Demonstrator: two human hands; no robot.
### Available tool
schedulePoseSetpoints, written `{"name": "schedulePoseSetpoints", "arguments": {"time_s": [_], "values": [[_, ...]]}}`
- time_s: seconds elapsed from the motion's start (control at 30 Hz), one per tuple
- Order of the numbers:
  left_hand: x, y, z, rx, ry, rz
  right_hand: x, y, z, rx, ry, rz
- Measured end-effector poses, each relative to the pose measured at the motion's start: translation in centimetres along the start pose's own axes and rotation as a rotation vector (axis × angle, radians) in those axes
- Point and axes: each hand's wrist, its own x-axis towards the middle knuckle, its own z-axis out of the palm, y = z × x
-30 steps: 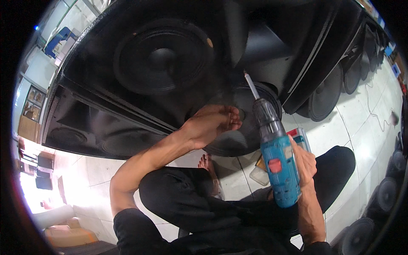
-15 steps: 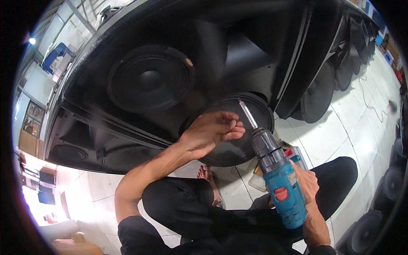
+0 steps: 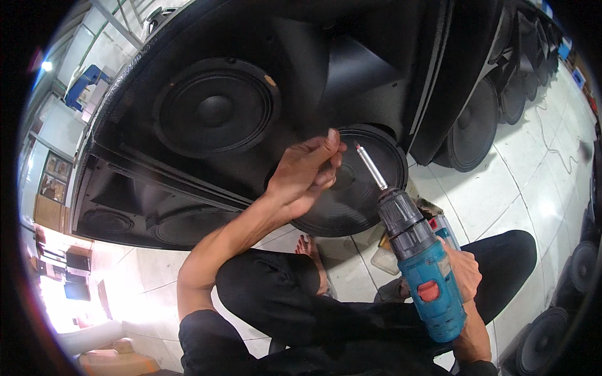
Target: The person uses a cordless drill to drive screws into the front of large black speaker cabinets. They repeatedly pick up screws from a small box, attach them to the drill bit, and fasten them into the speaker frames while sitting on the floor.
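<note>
My right hand (image 3: 463, 274) is wrapped round a teal and black cordless drill (image 3: 421, 276). A long silver bit holder (image 3: 372, 168) sticks out of its chuck, angled up and to the left, with a small reddish tip. My left hand (image 3: 305, 168) is raised just left of that tip, thumb and fingers pinched together; what they hold, if anything, is too small to make out. Behind both lies a big black speaker cabinet (image 3: 295, 94). One round speaker (image 3: 215, 109) sits in it at the upper left, another round speaker (image 3: 351, 213) behind my left hand.
More black speakers (image 3: 470, 131) line the upper right, and others (image 3: 542, 338) the lower right. A clear plastic container (image 3: 384, 260) sits on the white tiled floor (image 3: 483, 200) by my bent legs. A thin cable (image 3: 555, 150) lies at the right.
My left hand has moved up and slightly left, away from the bit, its thumb now pointing up. The drill has shifted slightly right and down in my right hand.
</note>
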Motion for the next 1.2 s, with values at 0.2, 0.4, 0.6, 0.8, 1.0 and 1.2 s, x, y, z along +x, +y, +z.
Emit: {"name": "schedulePoseSetpoints", "arguments": {"time_s": [0.2, 0.4, 0.6, 0.8, 1.0, 1.2], "values": [[0.3, 0.2, 1.1, 0.048, 0.016, 0.088, -1.6, 1.1, 0.3, -0.125, 0.021, -0.017], [0.4, 0.2, 0.5, 0.058, -0.021, 0.088, -0.7, 0.4, 0.3, -0.127, 0.044, -0.071], [0.4, -0.1, 0.9, 0.028, -0.026, 0.087, -0.8, 0.6, 0.3, -0.134, 0.045, -0.078], [0.7, -0.3, 0.5, 0.071, -0.115, 0.156, -0.7, 0.7, 0.3, -0.138, 0.037, -0.087], [0.8, -0.2, -0.1, 0.193, -0.166, 0.283, -5.2, 3.6, 1.0, -0.029, -0.342, 0.244], [0.1, 0.0, -1.2, 0.191, -0.196, 0.313, -2.1, 0.2, -0.7, -0.038, -0.207, 0.073]]}}
